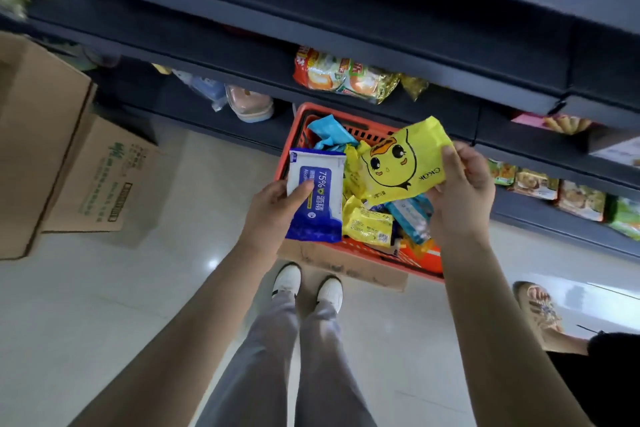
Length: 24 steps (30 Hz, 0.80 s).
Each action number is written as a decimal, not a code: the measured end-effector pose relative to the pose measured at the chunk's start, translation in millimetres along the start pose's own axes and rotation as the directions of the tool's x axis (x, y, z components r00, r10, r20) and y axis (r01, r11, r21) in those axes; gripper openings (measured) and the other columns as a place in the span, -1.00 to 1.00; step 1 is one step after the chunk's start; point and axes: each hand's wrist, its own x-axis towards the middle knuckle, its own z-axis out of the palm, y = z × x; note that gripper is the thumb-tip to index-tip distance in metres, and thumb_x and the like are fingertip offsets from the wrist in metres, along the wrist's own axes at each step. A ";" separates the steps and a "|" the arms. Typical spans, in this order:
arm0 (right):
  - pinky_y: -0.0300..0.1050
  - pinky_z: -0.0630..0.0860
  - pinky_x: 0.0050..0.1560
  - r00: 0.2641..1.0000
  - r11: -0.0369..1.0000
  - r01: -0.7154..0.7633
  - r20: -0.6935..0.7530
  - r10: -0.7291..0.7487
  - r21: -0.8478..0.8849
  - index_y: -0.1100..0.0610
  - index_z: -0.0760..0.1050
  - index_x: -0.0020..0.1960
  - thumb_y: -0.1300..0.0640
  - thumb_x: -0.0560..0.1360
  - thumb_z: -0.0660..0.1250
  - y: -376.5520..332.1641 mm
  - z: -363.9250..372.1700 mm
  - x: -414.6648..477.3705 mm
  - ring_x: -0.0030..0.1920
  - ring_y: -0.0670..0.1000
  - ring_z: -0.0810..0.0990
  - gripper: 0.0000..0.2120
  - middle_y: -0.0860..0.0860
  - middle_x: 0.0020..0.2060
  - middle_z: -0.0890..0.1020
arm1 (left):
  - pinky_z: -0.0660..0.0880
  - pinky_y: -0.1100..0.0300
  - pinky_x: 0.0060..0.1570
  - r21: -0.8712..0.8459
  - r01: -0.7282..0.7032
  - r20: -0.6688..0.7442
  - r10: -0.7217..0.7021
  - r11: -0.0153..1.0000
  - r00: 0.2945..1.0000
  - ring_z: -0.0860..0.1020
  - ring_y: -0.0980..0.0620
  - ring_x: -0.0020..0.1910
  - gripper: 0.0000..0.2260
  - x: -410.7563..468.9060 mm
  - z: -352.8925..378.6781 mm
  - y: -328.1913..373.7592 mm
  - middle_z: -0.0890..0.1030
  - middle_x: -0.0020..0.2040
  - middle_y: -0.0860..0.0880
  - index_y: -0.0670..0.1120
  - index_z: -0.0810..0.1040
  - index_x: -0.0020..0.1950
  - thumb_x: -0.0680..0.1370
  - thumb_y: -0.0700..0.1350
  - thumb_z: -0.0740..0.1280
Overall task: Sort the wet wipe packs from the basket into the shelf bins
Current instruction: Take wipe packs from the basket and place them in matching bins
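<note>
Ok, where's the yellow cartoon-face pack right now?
Head view, right of centre: the right hand grips the yellow pack above the orange basket, beside the blue alcohol wipe pack in the left hand.

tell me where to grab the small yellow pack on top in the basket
Probably from above, pinching across its near end: the small yellow pack lies flat on top of the pile in the orange basket, neighbours crowding its sides. Free a hand first; the left hand holds a blue pack, the right hand a yellow duck pack.
</note>
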 end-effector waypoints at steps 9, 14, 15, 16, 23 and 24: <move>-0.10 0.55 -0.19 0.994 0.947 -0.075 0.104 0.045 0.313 0.04 0.54 -0.10 0.17 0.58 0.31 -103.6 39.5 -111.0 -0.18 -0.01 0.59 -0.90 0.01 -0.14 0.64 | 0.52 -0.10 0.21 -0.257 -0.119 -0.175 0.075 0.959 0.982 0.66 -0.07 -0.02 -0.88 -124.8 -56.8 101.9 0.71 -0.06 0.01 0.03 0.57 0.04 0.58 0.04 0.33; 0.05 0.52 -0.07 0.933 0.994 0.036 0.352 -0.069 0.100 0.03 0.58 -0.15 0.18 0.54 0.34 -149.2 99.8 -134.9 -0.12 0.09 0.54 -0.88 0.05 -0.14 0.61 | 0.61 0.04 -0.01 -0.239 -0.299 -0.213 0.251 0.924 0.944 0.68 0.00 -0.03 -0.88 -155.2 -93.5 146.3 0.71 -0.01 0.00 0.00 0.54 0.12 0.61 -0.05 0.29; 0.12 0.51 -0.01 0.908 0.995 0.078 0.409 -0.095 0.057 0.03 0.60 -0.15 0.17 0.53 0.35 -155.1 114.4 -139.2 -0.09 0.12 0.53 -0.88 0.07 -0.11 0.62 | 0.62 0.10 -0.07 -0.227 -0.317 -0.213 0.271 0.921 0.939 0.69 0.04 -0.08 -0.88 -157.8 -101.3 154.1 0.71 -0.04 0.02 0.00 0.55 0.12 0.62 -0.05 0.28; 0.16 0.52 0.02 0.883 0.993 0.114 0.457 -0.109 0.016 0.03 0.61 -0.16 0.18 0.53 0.34 -160.1 129.9 -143.7 -0.09 0.13 0.54 -0.87 0.08 -0.11 0.63 | 0.62 0.14 -0.12 -0.206 -0.327 -0.201 0.287 0.922 0.936 0.69 0.06 -0.11 -0.88 -158.7 -109.6 161.5 0.71 -0.05 0.02 0.00 0.55 0.12 0.62 -0.04 0.28; 0.06 0.57 -0.08 0.797 0.968 0.167 0.603 -0.021 -0.186 0.10 0.63 -0.09 0.21 0.54 0.36 -169.6 250.5 -178.6 -0.17 0.14 0.57 -0.92 0.16 -0.13 0.62 | 0.59 0.15 -0.07 -0.086 -0.357 -0.108 0.348 0.930 0.931 0.69 0.09 -0.13 -0.92 -146.7 -195.9 208.8 0.71 -0.06 0.04 0.13 0.52 0.04 0.62 0.05 0.25; 0.06 0.58 -0.08 0.789 0.966 0.160 0.614 -0.003 -0.201 0.10 0.63 -0.09 0.21 0.53 0.37 -167.8 268.4 -182.7 -0.17 0.15 0.58 -0.92 0.18 -0.12 0.63 | 0.58 0.16 -0.08 -0.091 -0.358 -0.107 0.349 0.929 0.931 0.68 0.10 -0.14 -0.91 -143.0 -211.6 215.2 0.70 -0.06 0.06 0.14 0.52 0.03 0.62 0.07 0.24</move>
